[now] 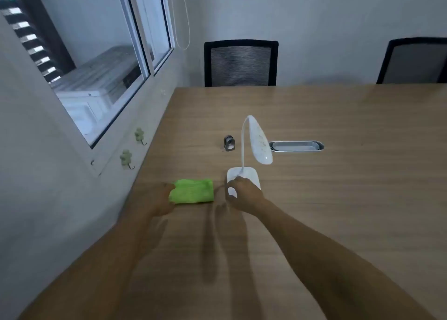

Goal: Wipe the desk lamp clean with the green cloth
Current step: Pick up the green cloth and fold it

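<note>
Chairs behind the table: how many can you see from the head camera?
2. One chair stands at the far edge of the table, near the window side. The other chair is at the far right, cut off by the frame. More may sit out of view.

No text, label, brand mark, number or sign can be read anywhere in the head view — the picture is dim and soft.
</note>
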{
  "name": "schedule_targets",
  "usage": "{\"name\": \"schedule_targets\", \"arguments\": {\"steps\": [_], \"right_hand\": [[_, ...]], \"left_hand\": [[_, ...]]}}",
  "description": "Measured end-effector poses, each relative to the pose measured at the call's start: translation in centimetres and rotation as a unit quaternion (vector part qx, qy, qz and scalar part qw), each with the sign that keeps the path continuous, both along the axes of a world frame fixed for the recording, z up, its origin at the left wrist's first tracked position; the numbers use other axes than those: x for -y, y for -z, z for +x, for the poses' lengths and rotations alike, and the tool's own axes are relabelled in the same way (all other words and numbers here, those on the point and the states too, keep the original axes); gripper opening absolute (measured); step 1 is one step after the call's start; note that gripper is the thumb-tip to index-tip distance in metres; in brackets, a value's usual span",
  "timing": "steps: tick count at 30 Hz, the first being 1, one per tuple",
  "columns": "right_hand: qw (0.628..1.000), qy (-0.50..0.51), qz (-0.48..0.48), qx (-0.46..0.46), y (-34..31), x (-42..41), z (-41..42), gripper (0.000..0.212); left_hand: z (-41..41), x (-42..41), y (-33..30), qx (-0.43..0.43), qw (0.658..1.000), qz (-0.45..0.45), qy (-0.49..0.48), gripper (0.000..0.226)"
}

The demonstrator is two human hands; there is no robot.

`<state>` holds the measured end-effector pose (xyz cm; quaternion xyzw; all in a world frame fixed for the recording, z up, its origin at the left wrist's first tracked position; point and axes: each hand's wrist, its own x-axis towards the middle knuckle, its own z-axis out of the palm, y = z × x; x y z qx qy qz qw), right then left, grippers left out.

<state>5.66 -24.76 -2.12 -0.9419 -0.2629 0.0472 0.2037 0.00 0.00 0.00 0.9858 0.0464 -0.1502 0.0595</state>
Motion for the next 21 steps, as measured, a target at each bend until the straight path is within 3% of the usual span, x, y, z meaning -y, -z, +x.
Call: {"name": "schedule_targets", "arguments": {"steps": [5,8,14,18,21], "right_hand": [[0.998,-0.054,-0.036,-0.001,2.5,-3.8,0.6,0.019],[0.991,-0.096,-0.078,0.056,3.4,-4.7,0.9,0.034],[0.979,-0.081,-0.181,0.052,4.2,-5.6,1.8,0.038],[0.981,-0.044,-0.156,0.109,5.0,-6.0,1.9,0.024],[0.984,-0.026,-0.121,0.124,4.9,-6.2,1.9,0.021]], "left_hand": [[0.6,-1.4,1.3,-0.023,0.999,-0.02,-0.013,0.058],[1.3,-2.1,2.0,-0.014,0.999,-0.025,-0.018,0.063],[1.7,-2.7,3.3,-0.014,0.999,-0.04,-0.014,0.081],[2.1,-2.7,4.3,0.036,0.998,-0.046,0.0,0.045],[2.1,-2.3,4.3,0.043,0.999,-0.03,0.016,0.052]]}}
